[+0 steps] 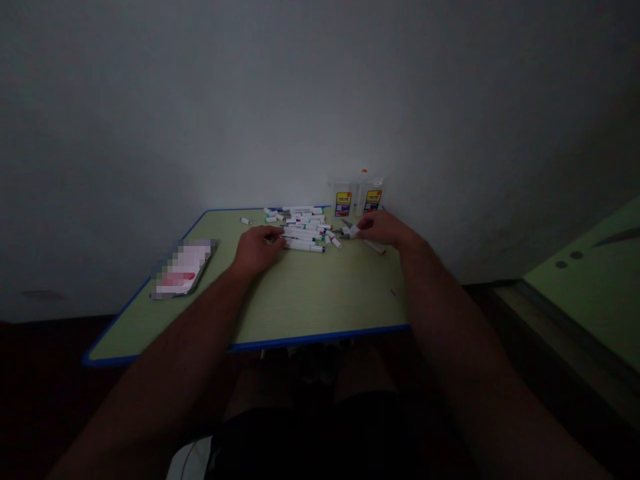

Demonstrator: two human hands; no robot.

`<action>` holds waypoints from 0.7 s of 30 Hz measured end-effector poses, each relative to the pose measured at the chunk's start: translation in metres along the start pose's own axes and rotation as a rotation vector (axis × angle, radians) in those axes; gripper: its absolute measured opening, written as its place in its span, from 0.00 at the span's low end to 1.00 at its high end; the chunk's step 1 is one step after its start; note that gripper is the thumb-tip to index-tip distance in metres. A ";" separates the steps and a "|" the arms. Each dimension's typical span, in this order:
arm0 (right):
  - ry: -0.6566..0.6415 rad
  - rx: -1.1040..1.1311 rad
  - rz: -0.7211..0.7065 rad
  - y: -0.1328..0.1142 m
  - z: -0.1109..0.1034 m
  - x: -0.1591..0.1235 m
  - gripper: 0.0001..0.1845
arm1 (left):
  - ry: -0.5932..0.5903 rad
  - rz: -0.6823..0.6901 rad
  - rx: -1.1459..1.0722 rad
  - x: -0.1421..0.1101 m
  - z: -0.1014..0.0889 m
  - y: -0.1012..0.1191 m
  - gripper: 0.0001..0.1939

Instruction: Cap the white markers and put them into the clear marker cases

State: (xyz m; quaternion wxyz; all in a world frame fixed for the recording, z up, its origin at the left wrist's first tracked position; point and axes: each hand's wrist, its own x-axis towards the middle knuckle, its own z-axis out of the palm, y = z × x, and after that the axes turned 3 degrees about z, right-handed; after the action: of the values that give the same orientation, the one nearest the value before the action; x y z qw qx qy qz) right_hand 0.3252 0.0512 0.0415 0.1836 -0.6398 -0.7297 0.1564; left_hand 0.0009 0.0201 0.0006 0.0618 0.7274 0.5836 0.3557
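A heap of white markers (304, 234) with coloured end marks lies toward the back of the table. At the heap's left side, my left hand (257, 249) has its thumb and fingers closed round the left ends of the nearest markers. My right hand (381, 228) pinches white marker pieces with dark grey tips (349, 231), just right of the heap; its fingers partly hide them. Loose white caps (336, 243) lie between the two hands. Another white marker (376, 247) rests below my right hand.
Two clear plastic cases (343, 200) with yellow and blue labels stand against the wall. A phone-like flat object (184, 268), blurred out, lies on the left of the pale green table (310, 293), which has a blue edge. A single cap (245, 221) sits at the back left.
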 end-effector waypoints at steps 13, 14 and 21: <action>-0.053 0.951 0.213 -0.022 0.010 -0.004 0.09 | -0.009 0.014 -0.066 0.000 0.000 0.001 0.17; -0.055 0.972 0.221 -0.023 0.010 -0.005 0.09 | -0.008 0.014 -0.066 0.000 0.000 0.001 0.17; -0.048 1.038 0.245 -0.024 0.009 -0.006 0.09 | -0.004 -0.005 -0.093 -0.001 0.000 0.004 0.16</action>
State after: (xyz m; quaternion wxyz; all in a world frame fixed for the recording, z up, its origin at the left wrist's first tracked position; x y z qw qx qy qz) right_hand 0.3003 0.0424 0.0447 0.4397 -0.5414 -0.4804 0.5318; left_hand 0.0042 0.0179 0.0027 0.0976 0.7230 0.5681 0.3807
